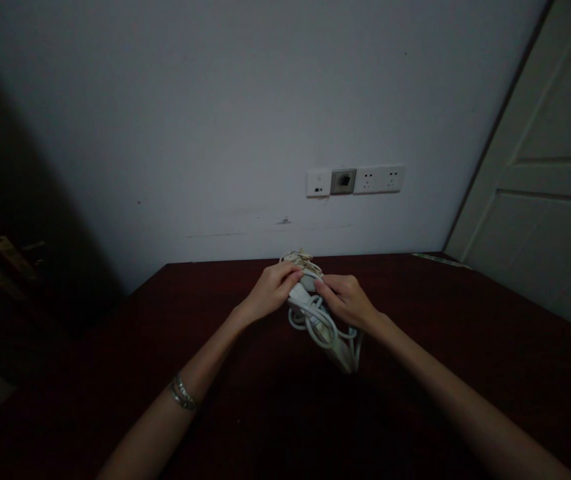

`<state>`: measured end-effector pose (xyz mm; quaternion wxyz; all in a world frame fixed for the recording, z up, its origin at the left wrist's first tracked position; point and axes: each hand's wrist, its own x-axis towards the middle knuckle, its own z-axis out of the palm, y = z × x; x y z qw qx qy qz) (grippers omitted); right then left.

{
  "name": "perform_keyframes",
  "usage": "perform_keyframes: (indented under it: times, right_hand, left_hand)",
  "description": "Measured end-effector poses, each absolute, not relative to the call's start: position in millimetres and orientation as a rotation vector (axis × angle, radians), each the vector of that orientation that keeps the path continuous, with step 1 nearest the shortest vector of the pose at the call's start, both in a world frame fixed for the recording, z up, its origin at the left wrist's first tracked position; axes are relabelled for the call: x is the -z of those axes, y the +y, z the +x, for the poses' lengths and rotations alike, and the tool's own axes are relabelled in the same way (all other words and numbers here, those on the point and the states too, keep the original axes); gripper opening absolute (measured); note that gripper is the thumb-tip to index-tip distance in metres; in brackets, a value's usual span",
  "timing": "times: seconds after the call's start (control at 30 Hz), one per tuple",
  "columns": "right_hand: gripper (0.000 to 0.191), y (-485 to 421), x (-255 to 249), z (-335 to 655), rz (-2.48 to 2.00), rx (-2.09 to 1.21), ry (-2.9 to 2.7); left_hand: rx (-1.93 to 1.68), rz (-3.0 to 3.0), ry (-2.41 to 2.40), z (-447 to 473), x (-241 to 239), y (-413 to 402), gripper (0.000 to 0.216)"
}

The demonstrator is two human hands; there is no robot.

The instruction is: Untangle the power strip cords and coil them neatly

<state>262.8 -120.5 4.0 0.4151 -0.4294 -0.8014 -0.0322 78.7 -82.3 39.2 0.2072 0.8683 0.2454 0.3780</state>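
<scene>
Left hand (271,291) and right hand (346,301) closed from either side on coiled white power strip (321,327), raised off dark table (465,333) to keep loops gathered

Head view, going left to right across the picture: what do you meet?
Bracelet → left hand → bundled white cord → right hand → door.

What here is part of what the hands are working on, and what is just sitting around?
In hand: left hand, right hand, white power strip, its coiled cord.
Around: dark red table, wall sockets, door, bracelet.
</scene>
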Motion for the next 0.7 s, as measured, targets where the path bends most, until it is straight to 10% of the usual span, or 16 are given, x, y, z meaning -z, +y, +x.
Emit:
perform_keyframes:
  times: [0.7]
  right_hand:
    - [0.022,-121,-7,246,-1.134,-0.078,-1.904]
  left_hand:
    - [-1.116,2.162,0.827,77,-24,-65,0.019]
